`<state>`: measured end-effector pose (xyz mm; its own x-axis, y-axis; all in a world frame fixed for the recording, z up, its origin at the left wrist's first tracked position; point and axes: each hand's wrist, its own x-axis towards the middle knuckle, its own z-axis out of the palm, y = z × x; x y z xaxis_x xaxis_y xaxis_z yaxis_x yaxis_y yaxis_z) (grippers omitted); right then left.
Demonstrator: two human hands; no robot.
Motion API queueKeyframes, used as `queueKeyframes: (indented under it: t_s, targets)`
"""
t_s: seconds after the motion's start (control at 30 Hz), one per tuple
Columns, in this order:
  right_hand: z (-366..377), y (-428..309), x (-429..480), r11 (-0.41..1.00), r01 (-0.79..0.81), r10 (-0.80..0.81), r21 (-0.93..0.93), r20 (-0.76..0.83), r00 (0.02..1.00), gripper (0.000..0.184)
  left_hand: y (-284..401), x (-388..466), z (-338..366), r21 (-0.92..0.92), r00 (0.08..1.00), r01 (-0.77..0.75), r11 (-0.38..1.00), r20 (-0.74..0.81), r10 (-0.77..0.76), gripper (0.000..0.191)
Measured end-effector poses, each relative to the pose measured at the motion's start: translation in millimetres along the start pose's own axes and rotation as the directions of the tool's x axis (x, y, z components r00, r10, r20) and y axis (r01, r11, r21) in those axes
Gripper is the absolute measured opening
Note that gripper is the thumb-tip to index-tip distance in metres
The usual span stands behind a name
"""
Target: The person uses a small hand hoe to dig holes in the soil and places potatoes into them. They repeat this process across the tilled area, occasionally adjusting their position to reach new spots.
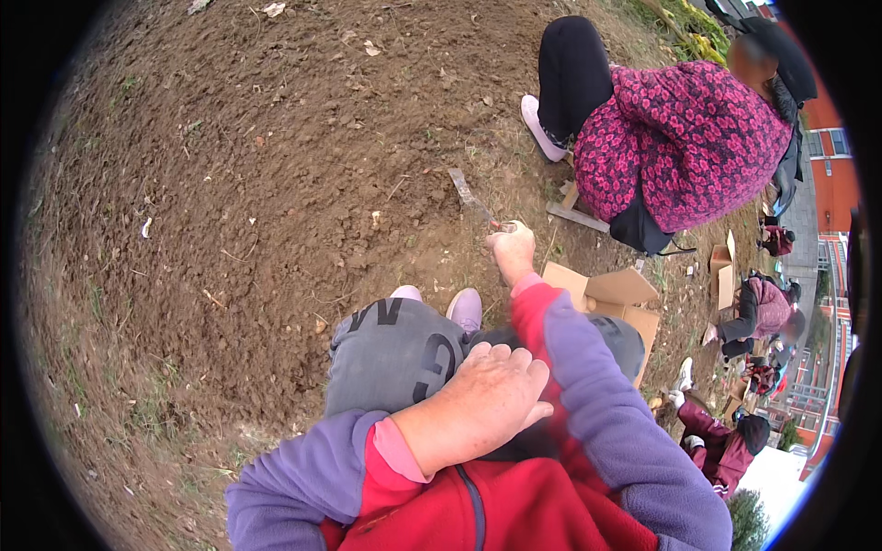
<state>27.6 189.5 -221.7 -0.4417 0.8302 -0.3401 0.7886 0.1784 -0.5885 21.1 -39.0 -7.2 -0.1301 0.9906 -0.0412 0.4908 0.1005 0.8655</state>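
My right hand (512,249) grips the handle of a small hand tool (467,193) with a narrow, flat metal blade and some red near the handle. The blade lies low over the soil, pointing away from me. My left hand (482,396) hangs palm-down above my lap, fingers curled and thumb apart. Its palm is hidden, so I cannot see whether it holds anything. Beside my right knee stands an open cardboard box (623,286), partly covered by my forearm; a rounded light-brown thing (590,303) shows inside it.
Loose brown soil (262,172) with dry leaves and sparse grass spreads ahead and left. A person in a pink floral jacket (682,144) sits on a low wooden stool (577,215) close by. Farther right are several other people and another open cardboard box (722,272).
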Motion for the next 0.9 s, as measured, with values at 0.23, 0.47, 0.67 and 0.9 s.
queueKeyframes:
  t_s: [0.23,0.47,0.67,0.9]
  targets:
    - [-70.4,-55.9,-7.9,0.952,0.158,-0.072,-0.260,0.312,0.947,0.023,-57.5,-68.4,-31.6,-0.016,0.696,0.163,0.986,-0.707,-0.127,0.027]
    - [-114.7,-87.4,11.5,0.738,0.488,-0.202,-0.465,0.539,0.818,0.017,-161.9,-188.4,104.4,-0.454,0.694,0.657,0.603,0.052,-0.718,0.025]
    - [-102.4,-91.3,36.6,0.551,0.636,-0.281,-0.540,0.598,0.751,0.020,-159.0,-220.6,183.4,-0.426,0.551,0.825,0.372,0.459,-0.697,0.025]
    - [-56.8,-92.0,77.9,0.541,0.746,-0.358,-0.389,0.696,0.623,0.015,-142.1,-214.6,158.5,-0.382,0.303,0.919,0.100,0.520,-0.799,0.026]
